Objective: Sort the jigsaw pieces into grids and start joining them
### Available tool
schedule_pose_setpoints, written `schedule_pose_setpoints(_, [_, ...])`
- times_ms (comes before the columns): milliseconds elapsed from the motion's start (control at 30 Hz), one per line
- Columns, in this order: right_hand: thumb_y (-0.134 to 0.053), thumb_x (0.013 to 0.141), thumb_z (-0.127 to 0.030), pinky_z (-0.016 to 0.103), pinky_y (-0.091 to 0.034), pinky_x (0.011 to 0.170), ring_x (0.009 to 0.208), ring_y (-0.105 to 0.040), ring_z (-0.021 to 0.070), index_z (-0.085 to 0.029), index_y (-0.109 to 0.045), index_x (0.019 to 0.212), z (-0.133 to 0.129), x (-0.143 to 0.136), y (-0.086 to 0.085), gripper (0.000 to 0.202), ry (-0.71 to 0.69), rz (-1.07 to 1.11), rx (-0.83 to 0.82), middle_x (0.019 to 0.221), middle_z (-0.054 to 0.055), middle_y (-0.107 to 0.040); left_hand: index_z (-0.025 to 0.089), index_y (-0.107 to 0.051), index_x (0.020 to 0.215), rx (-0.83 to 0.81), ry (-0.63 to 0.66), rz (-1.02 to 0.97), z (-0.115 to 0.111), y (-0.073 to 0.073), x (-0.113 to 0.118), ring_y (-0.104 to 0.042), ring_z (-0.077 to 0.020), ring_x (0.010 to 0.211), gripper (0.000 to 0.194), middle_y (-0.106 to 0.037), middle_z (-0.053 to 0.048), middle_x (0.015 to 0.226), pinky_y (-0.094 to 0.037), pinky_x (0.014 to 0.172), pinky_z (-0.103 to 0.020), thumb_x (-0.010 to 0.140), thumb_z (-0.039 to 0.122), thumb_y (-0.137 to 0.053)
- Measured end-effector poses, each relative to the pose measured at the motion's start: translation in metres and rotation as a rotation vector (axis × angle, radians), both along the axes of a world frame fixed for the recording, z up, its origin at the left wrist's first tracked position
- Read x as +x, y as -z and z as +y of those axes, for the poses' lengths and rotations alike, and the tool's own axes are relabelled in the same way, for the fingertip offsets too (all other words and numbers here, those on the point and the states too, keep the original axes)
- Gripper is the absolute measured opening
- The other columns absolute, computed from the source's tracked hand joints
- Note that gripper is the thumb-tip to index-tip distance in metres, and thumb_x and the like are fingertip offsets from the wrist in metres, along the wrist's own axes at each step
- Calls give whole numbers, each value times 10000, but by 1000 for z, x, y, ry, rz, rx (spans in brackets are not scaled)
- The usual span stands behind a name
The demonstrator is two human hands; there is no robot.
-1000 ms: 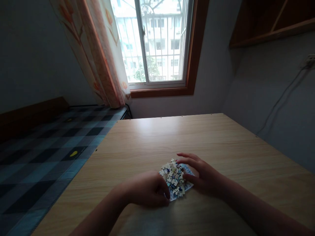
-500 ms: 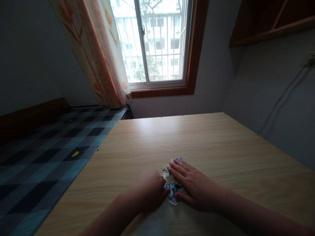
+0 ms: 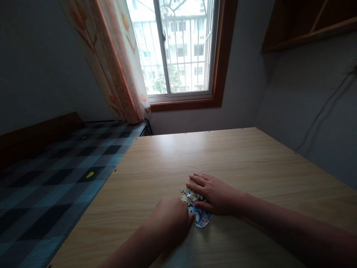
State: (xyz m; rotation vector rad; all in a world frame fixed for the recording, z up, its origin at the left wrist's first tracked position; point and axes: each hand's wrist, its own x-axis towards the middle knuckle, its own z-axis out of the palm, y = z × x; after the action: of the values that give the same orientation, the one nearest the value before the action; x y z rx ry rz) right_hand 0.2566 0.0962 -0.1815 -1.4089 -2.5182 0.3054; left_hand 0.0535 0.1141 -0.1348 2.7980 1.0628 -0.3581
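A small heap of jigsaw puzzle pieces [image 3: 190,197] lies on the wooden table [image 3: 156,160], several with their pale backs up. At its near side is a blue printed puzzle section [image 3: 201,219] with a rounded lower edge. My left hand [image 3: 175,217] is closed at the left of the heap, its thumb against the left edge of the blue section; its other fingers are curled out of sight. Spread over the far right side of the heap, my right hand [image 3: 210,191] is open and palm down, covering some pieces.
To the left stands a bed [image 3: 83,160] with a checked cover. A curtain [image 3: 111,63] hangs beside a barred window [image 3: 184,48] behind the table. A wooden shelf [image 3: 309,35] and a cable [image 3: 320,111] are on the right wall.
My right hand has shifted away from me, uncovering more of the blue printed section. My left hand has moved slightly right and nearer to me. The view has turned a little.
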Motion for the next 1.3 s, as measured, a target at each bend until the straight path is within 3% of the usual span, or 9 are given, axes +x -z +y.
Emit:
schedule_pose_setpoints(167, [-485,938,-600,510,-268,1184,1434,-327,337,-226,-406,1494,11,-6,1,675,-59,-23,52,1547,157,-350,195,-757,1002,-7,51,111,-7,-4,4,-710,-313,868,426,-755,-133,946,-546,745,-405,971,331,-355])
schedule_pose_setpoints(367, [-446,968,-565,482,-303,1165,1411,-365,319,-238,-447,1466,41,-18,4,596,-78,-32,122,1522,152,-391,125,-773,983,-10,18,221,-18,-14,12,-711,-314,843,492,-748,-181,897,-549,736,-407,982,334,-328])
schedule_pose_setpoints(633, [-449,982,-504,507,-303,1160,1412,-366,286,-238,-364,1512,72,-14,-1,599,4,106,190,1538,144,-369,142,-783,834,-21,74,114,-24,-9,14,-701,-303,762,520,-734,-167,777,-534,697,-396,962,422,-364])
schedule_pose_setpoints(800, [-492,969,-308,418,-446,1060,1233,-543,225,-174,-541,1335,43,13,-6,392,215,419,309,1311,129,-597,159,-735,815,41,29,-88,0,-5,8,-673,-257,729,460,-713,-129,778,-526,695,-369,965,417,-384])
schedule_pose_setpoints(933, [-571,912,-241,341,-513,907,986,-638,194,-192,-687,993,7,31,-3,149,161,370,152,1053,77,-689,194,-690,1022,229,19,-324,30,7,7,-615,-280,1045,243,-680,-123,1094,-515,883,-431,946,314,-492])
schedule_pose_setpoints(1000, [-598,890,-225,325,-503,927,1015,-633,191,-203,-694,1032,-7,34,-1,173,109,325,119,1115,75,-677,259,-651,1203,273,119,-434,42,20,8,-496,-296,1262,295,-576,-110,1348,-409,1059,-502,925,296,-556])
schedule_pose_setpoints(1067, [-624,872,-221,322,-488,955,1061,-619,197,-219,-694,1081,-15,34,-2,220,61,279,101,1167,73,-661,319,-621,1272,263,210,-476,49,33,11,-414,-292,1355,339,-505,-74,1448,-313,1134,-546,946,292,-533])
schedule_pose_setpoints(1167, [-644,868,-242,327,-479,959,1077,-606,205,-261,-693,1136,-20,32,-7,273,29,201,60,1181,55,-656,344,-630,1269,232,247,-492,54,44,16,-424,-280,1353,325,-547,-47,1414,-288,1150,-559,977,328,-490])
schedule_pose_setpoints(1300, [-680,860,-324,329,-486,907,1008,-624,208,-314,-716,1126,-24,32,-14,269,66,133,30,1140,36,-667,331,-686,1183,231,190,-494,60,46,15,-457,-277,1328,277,-601,-42,1348,-315,1137,-553,966,320,-515])
